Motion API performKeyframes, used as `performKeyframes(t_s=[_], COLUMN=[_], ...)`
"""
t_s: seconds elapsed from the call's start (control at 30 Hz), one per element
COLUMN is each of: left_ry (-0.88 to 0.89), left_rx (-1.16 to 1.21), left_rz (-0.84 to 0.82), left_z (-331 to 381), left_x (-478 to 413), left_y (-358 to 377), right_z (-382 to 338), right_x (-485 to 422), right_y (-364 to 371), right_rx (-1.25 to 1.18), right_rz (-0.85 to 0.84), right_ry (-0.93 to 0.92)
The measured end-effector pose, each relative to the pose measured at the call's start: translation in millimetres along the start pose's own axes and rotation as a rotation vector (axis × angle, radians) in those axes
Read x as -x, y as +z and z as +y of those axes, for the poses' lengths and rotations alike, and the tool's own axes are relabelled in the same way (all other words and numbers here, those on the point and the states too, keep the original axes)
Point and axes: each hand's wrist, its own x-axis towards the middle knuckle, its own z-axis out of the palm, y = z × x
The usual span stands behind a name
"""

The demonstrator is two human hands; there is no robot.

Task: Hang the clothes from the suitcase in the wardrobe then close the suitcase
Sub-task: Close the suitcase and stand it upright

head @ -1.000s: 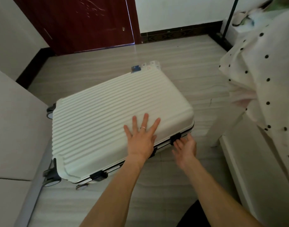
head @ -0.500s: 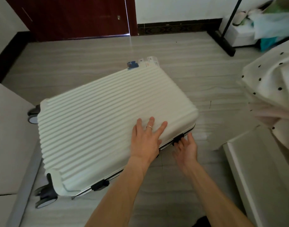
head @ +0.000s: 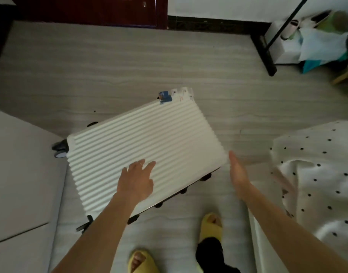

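The white ribbed suitcase (head: 145, 146) lies flat and closed on the grey floor, wheels to the left, black latches along its near edge. My left hand (head: 136, 180) hovers over or lightly touches the lid near that edge, fingers relaxed and spread. My right hand (head: 238, 174) is held flat and edge-on beside the suitcase's right corner, fingers straight, holding nothing. A white garment with black dots (head: 317, 174) hangs at the right.
A white panel or mattress edge (head: 21, 174) borders the left. A black rack base (head: 264, 54) with bags and boxes (head: 317, 46) stands at the far right. A dark red door (head: 90, 10) is at the back. My feet in yellow slippers (head: 210, 225) stand just before the suitcase.
The view has risen and tilted down, showing my feet. My left hand lifted from pressing the lid and slid left. My right hand left the latch and moved right, clear of the suitcase.
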Motion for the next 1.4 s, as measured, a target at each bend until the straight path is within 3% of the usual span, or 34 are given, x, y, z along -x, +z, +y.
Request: performKeyframes(t_s=[0.27,0.5,0.6,0.73,0.97,1.1,1.27,1.4], left_ry=[-0.067,-0.139,-0.123,-0.131,-0.117,-0.113,-0.216,-0.451], left_rx=[0.048,0.165,0.107,0.033,0.046,0.062,0.287,0.73], left_rz=[0.082,0.412,0.421,0.458,0.494,0.439,0.44,0.532], left_z=[38.7,91.5,105.4,105.7,103.6,102.9,101.5,109.2], left_x=[-95.7,-199.4,-238.4,-260.2,-262.3,-254.9,-203.2,-136.1], left_y=[-31.1,-28.8,-18.8,2.6,8.9,-1.4,-51.2,-138.8], right_z=[-6.6,0.2,10.8,12.1,10.8,-10.5,-74.1,-177.9], right_x=[-130.1,-213.1,-244.8,-280.3,-300.6,-275.1,-206.8,-129.5], right_y=[9.3,26.8,28.6,55.6,61.6,59.5,51.2,55.5], right_rx=[0.191,0.195,0.151,0.072,-0.131,-0.169,-0.029,0.157], right_rz=[-0.072,-0.289,-0.33,-0.301,-0.06,-0.091,-0.066,-0.135], right_ry=[0.145,0.479,0.538,0.537,0.564,0.499,0.31,0.144])
